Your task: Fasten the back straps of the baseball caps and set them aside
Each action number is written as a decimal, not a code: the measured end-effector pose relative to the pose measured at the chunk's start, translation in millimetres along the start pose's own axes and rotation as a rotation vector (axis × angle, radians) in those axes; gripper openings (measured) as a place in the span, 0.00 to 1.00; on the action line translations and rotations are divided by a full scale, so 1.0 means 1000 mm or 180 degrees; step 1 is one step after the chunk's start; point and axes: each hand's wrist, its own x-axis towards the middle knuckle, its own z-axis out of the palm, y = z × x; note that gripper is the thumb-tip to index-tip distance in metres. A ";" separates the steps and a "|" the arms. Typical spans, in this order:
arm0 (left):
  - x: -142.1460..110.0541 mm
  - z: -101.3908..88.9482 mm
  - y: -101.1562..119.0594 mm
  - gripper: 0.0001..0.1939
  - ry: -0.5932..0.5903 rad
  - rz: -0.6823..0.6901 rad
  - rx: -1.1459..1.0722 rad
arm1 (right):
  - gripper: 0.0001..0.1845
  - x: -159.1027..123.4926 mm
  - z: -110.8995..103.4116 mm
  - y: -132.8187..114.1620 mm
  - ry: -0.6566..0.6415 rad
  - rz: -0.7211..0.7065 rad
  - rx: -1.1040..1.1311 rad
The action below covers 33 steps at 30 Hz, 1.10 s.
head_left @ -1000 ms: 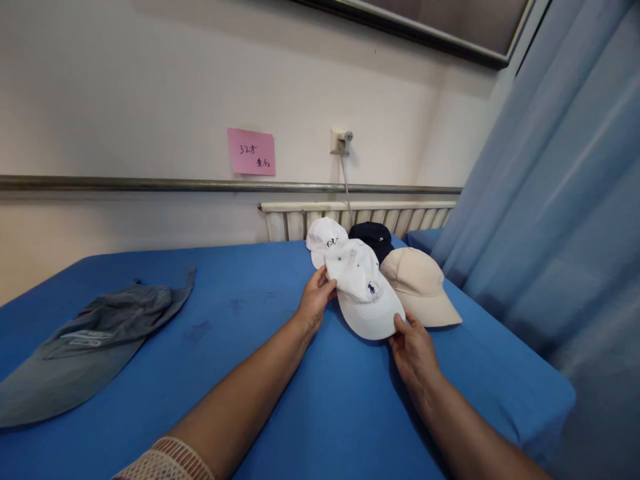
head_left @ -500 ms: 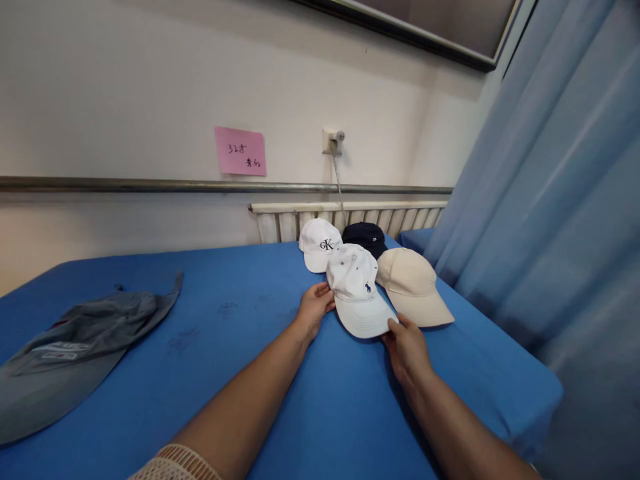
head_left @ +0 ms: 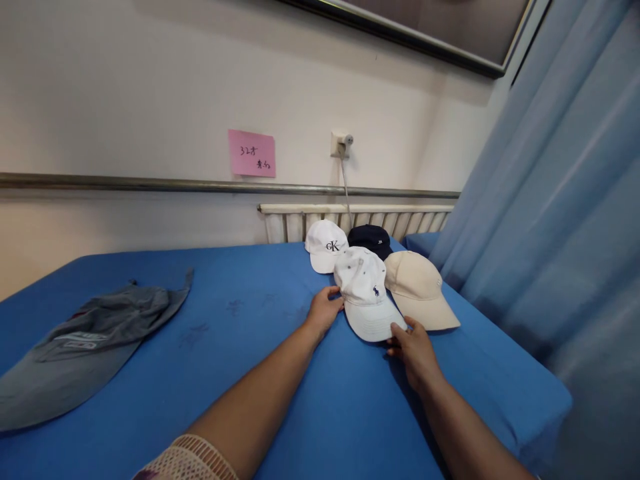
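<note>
Well, the blue table point(head_left: 345, 413) gives a broad, flat surface, so slow, level handling should serve best. The grey cap point(head_left: 85, 353) lies well apart on the left and needs no care here. On the right, the beige cap point(head_left: 415, 283) sits close beside the front cap point(head_left: 363, 287), the one in hand; whether the two touch is hard to tell. Behind stand the lettered cap point(head_left: 320, 240) and the navy cap point(head_left: 369, 238), so any push rearward had better be slight.

The right hand point(head_left: 413, 347) has thumb and fingers closed on the brim's corner, a good place to steer from; a light pinch should spare the brim a crease. The left hand point(head_left: 323, 310) has its fingertips at the crown's lower edge; whether they clamp it I cannot tell. Steadying there, without squeezing, should keep the soft crown round and the small rider logo point(head_left: 377, 291) facing outward.
</note>
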 end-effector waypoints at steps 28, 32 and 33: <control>-0.053 -0.025 0.001 0.07 -0.0076 0.1088 0.2261 | 0.14 -0.038 0.024 0.005 -0.0861 -0.1069 -0.0459; -0.084 -0.085 0.012 0.13 0.0017 0.1271 0.2610 | 0.08 -0.074 0.084 0.011 -0.2048 -0.1115 -0.0720; -0.089 -0.106 0.020 0.14 0.0160 0.1287 0.2730 | 0.07 -0.081 0.100 0.016 -0.2259 -0.1125 -0.0820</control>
